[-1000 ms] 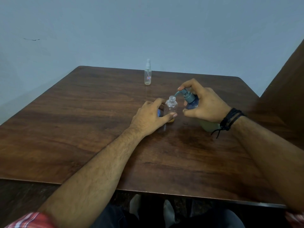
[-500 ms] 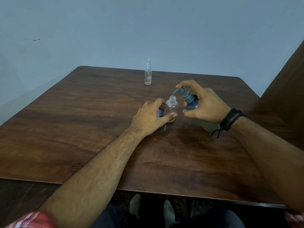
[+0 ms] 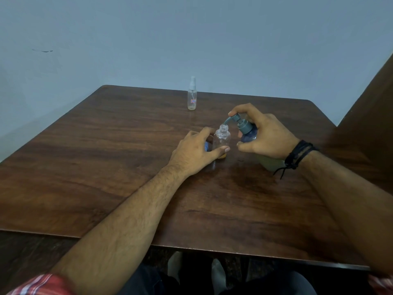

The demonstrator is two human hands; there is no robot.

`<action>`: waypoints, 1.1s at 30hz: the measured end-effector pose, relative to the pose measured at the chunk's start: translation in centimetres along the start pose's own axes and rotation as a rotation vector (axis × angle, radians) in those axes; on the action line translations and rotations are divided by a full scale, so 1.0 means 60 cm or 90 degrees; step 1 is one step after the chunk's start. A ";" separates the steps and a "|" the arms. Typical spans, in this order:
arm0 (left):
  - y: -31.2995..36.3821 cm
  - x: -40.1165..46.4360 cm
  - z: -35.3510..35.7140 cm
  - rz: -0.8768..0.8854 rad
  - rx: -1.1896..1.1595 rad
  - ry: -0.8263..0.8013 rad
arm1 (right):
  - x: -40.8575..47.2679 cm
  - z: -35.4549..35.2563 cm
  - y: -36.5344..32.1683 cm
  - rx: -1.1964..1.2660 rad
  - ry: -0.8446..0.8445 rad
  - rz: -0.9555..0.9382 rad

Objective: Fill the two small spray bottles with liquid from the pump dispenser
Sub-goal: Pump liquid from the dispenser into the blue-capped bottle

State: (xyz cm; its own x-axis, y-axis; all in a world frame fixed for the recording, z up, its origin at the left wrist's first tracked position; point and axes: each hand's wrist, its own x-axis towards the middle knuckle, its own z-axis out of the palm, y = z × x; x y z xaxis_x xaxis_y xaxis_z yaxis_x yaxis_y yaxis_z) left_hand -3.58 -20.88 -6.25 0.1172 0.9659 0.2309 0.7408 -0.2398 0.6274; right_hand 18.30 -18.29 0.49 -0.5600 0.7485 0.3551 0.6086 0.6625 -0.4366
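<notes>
A small clear bottle (image 3: 221, 138) stands uncapped in the middle of the brown table (image 3: 106, 156), with a little yellowish liquid at its bottom. My left hand (image 3: 194, 152) grips it low down, thumb across the front. A bit of blue shows behind my left fingers. My right hand (image 3: 263, 137) holds the pump dispenser (image 3: 246, 130), tilted toward the small bottle, forefinger resting on the grey pump head. The spout tip hangs just over the open neck. A second small spray bottle (image 3: 192, 96), capped, stands upright near the far edge.
A pale blue wall stands behind the table. A dark wooden panel (image 3: 370, 116) rises at the right. The table's near edge runs above my knees.
The pump head has risen a little under my right forefinger. Both hands and the small bottle stay where they were.
</notes>
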 end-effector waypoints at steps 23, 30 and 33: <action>-0.002 0.001 0.002 0.012 -0.006 0.004 | -0.001 0.000 0.004 0.025 0.002 0.004; -0.002 0.002 0.002 0.001 -0.002 0.000 | -0.002 -0.001 0.006 0.023 0.009 0.001; -0.003 0.002 0.002 0.002 -0.007 -0.002 | -0.001 0.000 0.006 0.019 0.004 -0.001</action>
State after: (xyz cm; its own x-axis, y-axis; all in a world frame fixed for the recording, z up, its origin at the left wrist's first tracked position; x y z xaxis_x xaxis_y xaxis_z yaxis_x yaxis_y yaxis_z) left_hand -3.61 -20.71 -6.44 0.1217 0.9656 0.2299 0.7330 -0.2436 0.6352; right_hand 18.54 -18.10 0.35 -0.5571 0.7478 0.3610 0.5912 0.6625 -0.4600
